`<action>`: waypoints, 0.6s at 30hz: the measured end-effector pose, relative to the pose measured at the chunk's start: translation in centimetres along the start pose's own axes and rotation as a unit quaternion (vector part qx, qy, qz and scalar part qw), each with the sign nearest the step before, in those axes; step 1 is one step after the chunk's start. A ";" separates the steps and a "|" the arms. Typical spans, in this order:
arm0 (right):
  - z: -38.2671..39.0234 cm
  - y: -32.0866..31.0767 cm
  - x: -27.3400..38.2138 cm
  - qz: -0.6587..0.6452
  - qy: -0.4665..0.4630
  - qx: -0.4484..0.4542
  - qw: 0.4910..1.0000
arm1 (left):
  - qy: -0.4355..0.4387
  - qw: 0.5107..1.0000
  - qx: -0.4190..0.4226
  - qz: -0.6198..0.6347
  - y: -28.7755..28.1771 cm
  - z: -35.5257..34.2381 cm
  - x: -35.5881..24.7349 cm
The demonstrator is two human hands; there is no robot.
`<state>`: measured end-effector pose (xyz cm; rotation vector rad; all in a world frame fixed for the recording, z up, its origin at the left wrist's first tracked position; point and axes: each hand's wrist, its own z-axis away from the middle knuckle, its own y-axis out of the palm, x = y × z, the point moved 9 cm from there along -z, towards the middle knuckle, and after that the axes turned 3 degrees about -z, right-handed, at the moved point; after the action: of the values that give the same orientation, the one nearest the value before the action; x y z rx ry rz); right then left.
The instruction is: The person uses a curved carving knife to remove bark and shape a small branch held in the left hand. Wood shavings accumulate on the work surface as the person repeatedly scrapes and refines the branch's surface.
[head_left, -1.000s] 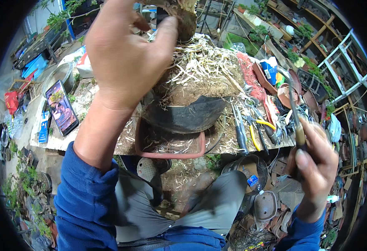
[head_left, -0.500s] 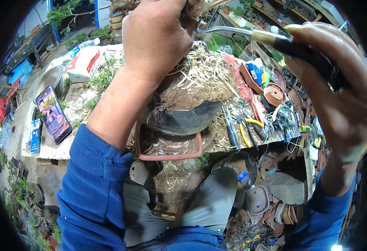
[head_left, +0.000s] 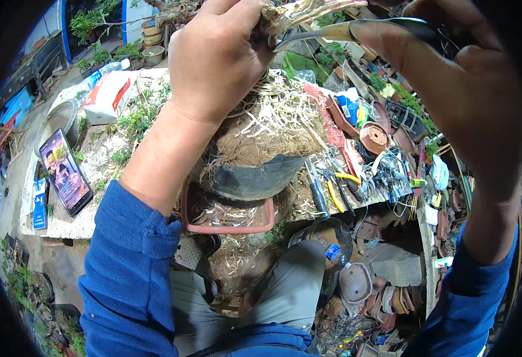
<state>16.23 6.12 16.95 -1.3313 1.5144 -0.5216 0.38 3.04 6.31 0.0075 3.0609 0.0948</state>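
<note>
My left hand [head_left: 213, 65] is closed around a gnarled woody trunk [head_left: 181, 11] at the top of the view; a pale stripped stub [head_left: 314, 13] juts from it to the right. My right hand [head_left: 451, 77] grips a hooked metal tool [head_left: 314, 35] by its dark handle, the bent tip touching the wood beside my left fingers. Below them, a root ball [head_left: 267, 146] strewn with pale shavings sits in a black pot [head_left: 252, 181]. That pot rests in a reddish-brown rectangular tray [head_left: 231, 228]. The upper part of the plant is out of view.
On the table's left lie a phone [head_left: 66, 172], a blue packet [head_left: 40, 205], a white-and-red box [head_left: 107, 98] and a basin [head_left: 59, 119]. To the right are pliers [head_left: 338, 190], tangled wires [head_left: 389, 172] and clay pots [head_left: 374, 138]. More pots [head_left: 356, 282] lie beneath the table.
The right hand has moved up and inward, bringing the tool's shaft against the pale stub. My view has shifted slightly; the left hand still holds the trunk.
</note>
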 end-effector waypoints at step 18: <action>1.1 2.5 -7.2 -0.452 0.055 -0.432 0.778 | 0.010 1.000 -0.015 0.002 -0.4 0.1 -0.4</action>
<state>15.16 13.75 17.28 -2.8481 1.1173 -0.4819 0.80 2.66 6.17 0.0123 3.0799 0.1411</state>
